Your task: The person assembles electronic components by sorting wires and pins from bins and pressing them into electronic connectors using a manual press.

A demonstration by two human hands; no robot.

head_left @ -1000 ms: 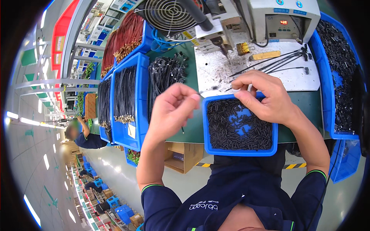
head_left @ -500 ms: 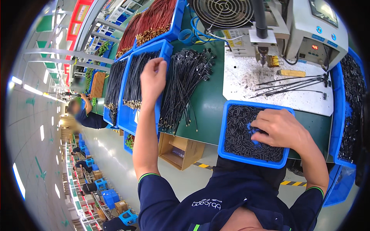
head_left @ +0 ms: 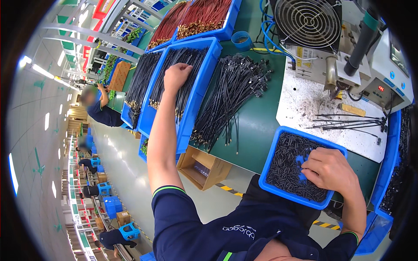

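My left hand (head_left: 176, 77) reaches over a bundle of black cables (head_left: 196, 54) in a long blue tray (head_left: 201, 93). Its thumb and fingers are pinched together, and I cannot make out what is between them. Small black tubes (head_left: 285, 158) fill a smaller blue tray (head_left: 269, 156) at the near table edge, in front of my body. My right hand (head_left: 328, 168) rests in this tray with its fingers curled down at a bare blue patch of the bottom. Whatever those fingertips hold is hidden.
A loose pile of black cables (head_left: 230, 91) lies on the green table (head_left: 254, 124). Several finished-looking cables (head_left: 348, 122) lie on a white plate (head_left: 300, 100) below a machine with a fan (head_left: 308, 21). Red cables (head_left: 204, 19) stand behind; a blue bin (head_left: 385, 174) is right.
My left hand has moved from the long tray's right rim onto the cables inside it, fingertips now pointing right. My right hand stays in the small tray. The whole view has shifted.
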